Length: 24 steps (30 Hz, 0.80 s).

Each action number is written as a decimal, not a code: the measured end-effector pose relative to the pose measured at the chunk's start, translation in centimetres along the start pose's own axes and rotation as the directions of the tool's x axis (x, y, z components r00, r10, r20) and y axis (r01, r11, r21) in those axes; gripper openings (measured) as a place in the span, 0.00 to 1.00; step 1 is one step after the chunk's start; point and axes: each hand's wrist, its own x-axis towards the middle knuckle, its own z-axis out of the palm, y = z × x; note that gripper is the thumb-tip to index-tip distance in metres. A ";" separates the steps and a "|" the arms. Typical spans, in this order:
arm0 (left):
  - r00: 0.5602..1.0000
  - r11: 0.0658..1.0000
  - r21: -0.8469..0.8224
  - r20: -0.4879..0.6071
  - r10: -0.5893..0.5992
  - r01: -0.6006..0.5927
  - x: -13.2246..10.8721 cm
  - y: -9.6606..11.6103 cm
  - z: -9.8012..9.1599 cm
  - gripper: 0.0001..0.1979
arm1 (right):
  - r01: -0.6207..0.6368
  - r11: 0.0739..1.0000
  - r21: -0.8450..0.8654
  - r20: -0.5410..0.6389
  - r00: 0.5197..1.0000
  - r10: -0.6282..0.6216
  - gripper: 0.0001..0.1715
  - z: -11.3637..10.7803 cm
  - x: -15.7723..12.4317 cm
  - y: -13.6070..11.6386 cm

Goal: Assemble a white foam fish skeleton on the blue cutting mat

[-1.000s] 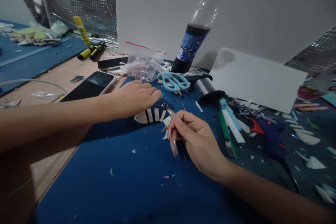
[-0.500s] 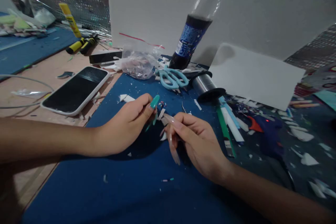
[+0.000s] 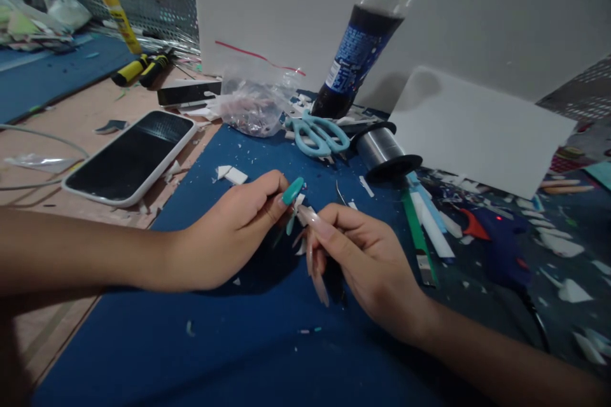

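Observation:
My left hand (image 3: 238,232) is pinched closed, thumb with a long teal nail against the fingers. Between the fingertips of both hands is a small white piece (image 3: 300,201); its kind is too small to make out. Meeting it from the right, my right hand (image 3: 365,261), with long pale nails, pinches the same piece or one touching it. Both hands hover just over the blue mat (image 3: 229,343). White scraps (image 3: 233,173) lie beyond my left hand, and light-blue-handled scissors (image 3: 317,135) lie farther back.
A phone (image 3: 131,158) lies at left. Behind are a plastic zip bag (image 3: 252,105), a dark drink bottle (image 3: 360,54) and a wire spool (image 3: 384,151). To the right are a green-edged strip (image 3: 416,235), a glue gun (image 3: 506,235) with a red light, and a white sheet (image 3: 477,133).
Both hands have drawn closer, my left fingertips shifting right until the pinched pieces meet. The camera view has tilted slightly, so the background sits a little differently.

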 end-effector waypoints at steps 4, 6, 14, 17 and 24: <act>1.000 1.000 0.003 0.000 0.010 -0.010 0.0 -0.1 0.0 0.13 | 0.007 1.000 -0.006 -0.006 1.000 -0.007 0.17 0.0 -0.1 0.0; 1.000 1.000 0.009 0.002 0.019 -0.019 0.0 -0.1 0.0 0.13 | 0.014 1.000 -0.005 -0.005 1.000 -0.014 0.17 0.0 0.0 0.0; 1.000 0.999 0.022 0.006 0.028 -0.028 -0.2 -0.1 0.0 0.13 | 0.024 0.999 -0.025 -0.016 1.000 -0.024 0.17 0.0 0.0 0.0; 1.000 0.999 0.028 0.008 0.028 -0.029 -0.2 -0.1 0.0 0.14 | 0.025 0.999 -0.042 -0.022 0.999 -0.026 0.17 0.0 0.0 -0.1; 0.995 0.994 0.050 0.043 0.095 -0.097 -0.4 -0.1 -0.1 0.13 | 0.044 0.998 -0.038 -0.022 0.999 -0.045 0.16 0.0 0.1 0.0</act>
